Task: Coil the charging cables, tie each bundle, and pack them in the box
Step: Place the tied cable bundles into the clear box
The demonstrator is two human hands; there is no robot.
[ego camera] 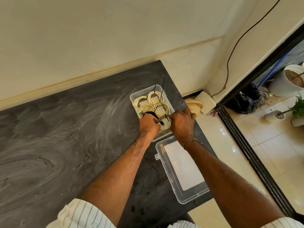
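Cables (152,102), cream and coiled, lie tied with black ties in the clear box (162,89) near the dark table's (65,129) right edge. My left hand (149,124) and right hand (181,123) curl round one more coil (164,125) over the box's near end; my knuckles hide most of it. What the black piece at my left fingertips is, I cannot tell. Beside my right forearm lies the lid (181,170).

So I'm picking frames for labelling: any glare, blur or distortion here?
Head view: wide-angle bending curves the wall trim and door frame; glare patches on the floor tiles; the left hand and right hand over the box look slightly soft; lighting otherwise even.
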